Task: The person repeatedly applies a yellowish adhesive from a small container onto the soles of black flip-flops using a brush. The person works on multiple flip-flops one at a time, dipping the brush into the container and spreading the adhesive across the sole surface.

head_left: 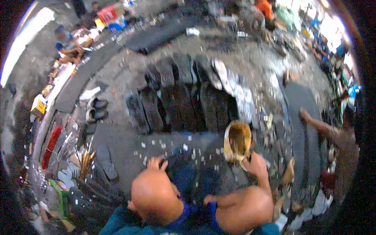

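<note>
My right hand [256, 164] is closed on the near rim of a yellowish, stained pot [228, 143]. The pot tilts so that its amber-brown inside shows; whether that is a liquid or a coating I cannot tell. Past my left knee, my left hand [156, 163] shows only its blurred fingers, which look apart over the dark mat [121, 143]; my knee hides the palm. Beyond both hands lie two rows of dark shoe soles [178, 107] side by side. Pale soles [221, 72] lie at the right end of the far row.
Small white scraps dot the mat. To the left are a pair of black shoes [98, 107], a red strip [51, 147], thin sticks [87, 162] and a green box [58, 196]. At right, another person's arm [325, 127] reaches onto a long dark sheet [303, 102]. Others sit farther off.
</note>
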### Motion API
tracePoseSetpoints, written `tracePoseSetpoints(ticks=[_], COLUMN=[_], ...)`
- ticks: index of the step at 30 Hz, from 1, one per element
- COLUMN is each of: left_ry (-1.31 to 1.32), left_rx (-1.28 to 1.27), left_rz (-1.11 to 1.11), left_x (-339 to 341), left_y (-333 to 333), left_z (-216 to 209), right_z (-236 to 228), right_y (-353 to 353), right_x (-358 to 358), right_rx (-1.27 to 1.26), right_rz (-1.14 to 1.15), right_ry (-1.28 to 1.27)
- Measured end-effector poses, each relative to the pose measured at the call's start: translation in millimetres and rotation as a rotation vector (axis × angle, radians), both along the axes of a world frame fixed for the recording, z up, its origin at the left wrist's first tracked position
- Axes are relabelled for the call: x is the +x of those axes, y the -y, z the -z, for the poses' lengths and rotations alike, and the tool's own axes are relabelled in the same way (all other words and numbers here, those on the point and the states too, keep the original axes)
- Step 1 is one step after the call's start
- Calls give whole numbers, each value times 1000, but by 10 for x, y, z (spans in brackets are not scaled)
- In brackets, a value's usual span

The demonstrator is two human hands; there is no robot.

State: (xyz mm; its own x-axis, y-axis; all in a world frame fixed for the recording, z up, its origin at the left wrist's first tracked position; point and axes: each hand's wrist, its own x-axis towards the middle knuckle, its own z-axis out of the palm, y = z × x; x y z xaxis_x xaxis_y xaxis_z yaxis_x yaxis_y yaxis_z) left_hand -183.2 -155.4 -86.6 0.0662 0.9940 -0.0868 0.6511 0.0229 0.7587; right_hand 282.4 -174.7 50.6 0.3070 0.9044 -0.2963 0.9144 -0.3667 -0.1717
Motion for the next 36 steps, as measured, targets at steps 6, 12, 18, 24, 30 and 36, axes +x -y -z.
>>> tracePoseSetpoints(ticks=[6, 12, 18, 24, 30, 36], left_ry=[75, -216, -389, 937, 1064, 1300], left_rx=[99, 221, 92, -441, -379, -648], left_rz=[78, 483, 702, -53, 127, -134], left_x=[305, 566, 733, 1053, 1207, 1396], left_y=[53, -578, -831, -1189, -1585, -1409], left_z=[145, 39, -123, -506, -893, -1104], right_z=[110, 24, -185, -187, -298, -170], right_y=[636, 104, -501, -1123, -1157, -1835], right_x=[160, -499, -873, -1265, -1521, -907], right_rx=[-82, 225, 301, 481, 688, 765], right_rz=[332, 504, 236, -51, -498, -88], right_ry=[-992, -1430, -1293, -1189, -1076, -757])
